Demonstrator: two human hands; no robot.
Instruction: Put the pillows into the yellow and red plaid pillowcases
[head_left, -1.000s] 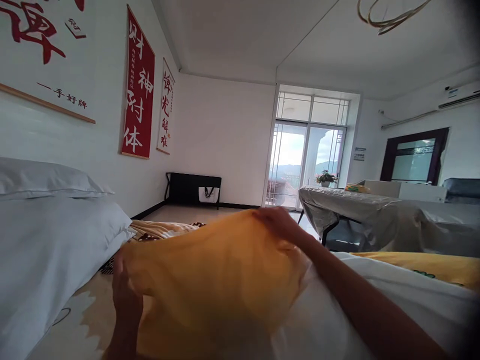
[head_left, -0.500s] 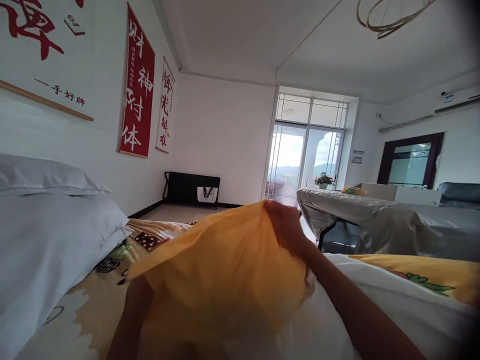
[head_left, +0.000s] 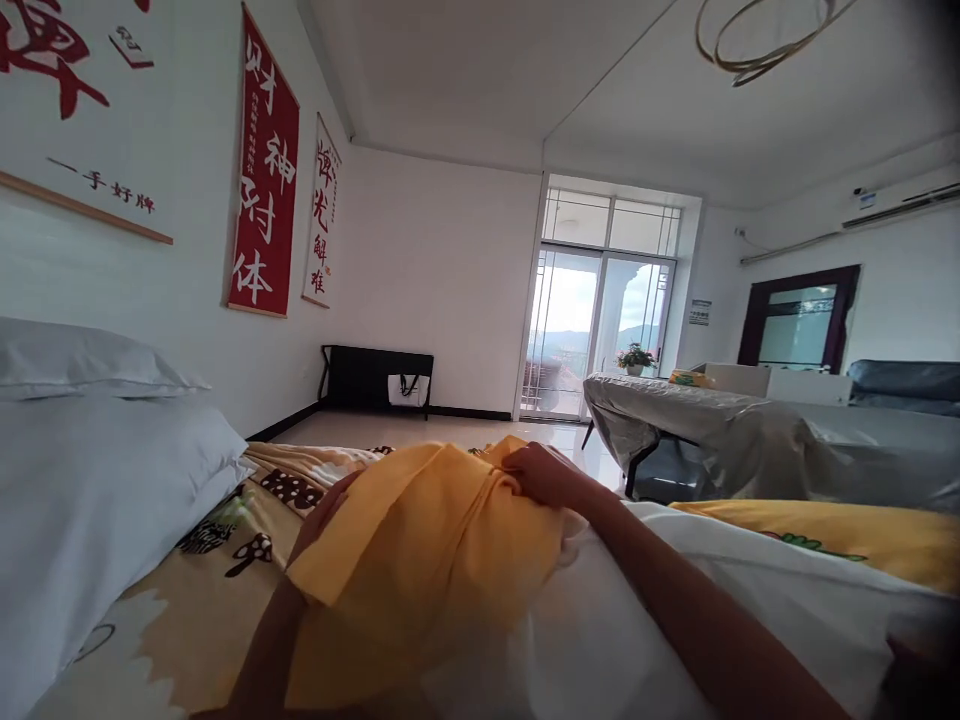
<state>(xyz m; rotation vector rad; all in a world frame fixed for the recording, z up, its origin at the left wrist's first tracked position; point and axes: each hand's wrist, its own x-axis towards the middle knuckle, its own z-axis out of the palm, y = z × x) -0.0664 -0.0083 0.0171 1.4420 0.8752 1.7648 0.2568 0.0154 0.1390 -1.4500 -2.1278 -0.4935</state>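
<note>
A yellow duvet cover (head_left: 427, 540) is bunched up before me over a white duvet (head_left: 577, 640). My right hand (head_left: 544, 472) is closed on the cover's upper edge, with folds gathered at the fingers. My left hand (head_left: 328, 508) lies along the cover's left side, partly behind the fabric. A flap of the cover hangs over the left wrist, and those fingers are hidden. Beneath lies a patterned bedspread (head_left: 259, 500) with mushroom prints.
White pillows (head_left: 112, 470) are stacked on the left. More yellow fabric (head_left: 840, 525) with a green print lies at right. Beyond the bed stand a plastic-covered table (head_left: 697, 410), a black folded frame (head_left: 360, 380) by the wall and a glass door (head_left: 570, 320).
The raised yellow cover has come down and lies flatter. My right hand has moved lower with its edge. My left hand has moved up and right, and more of it shows. The view has shifted slightly right.
</note>
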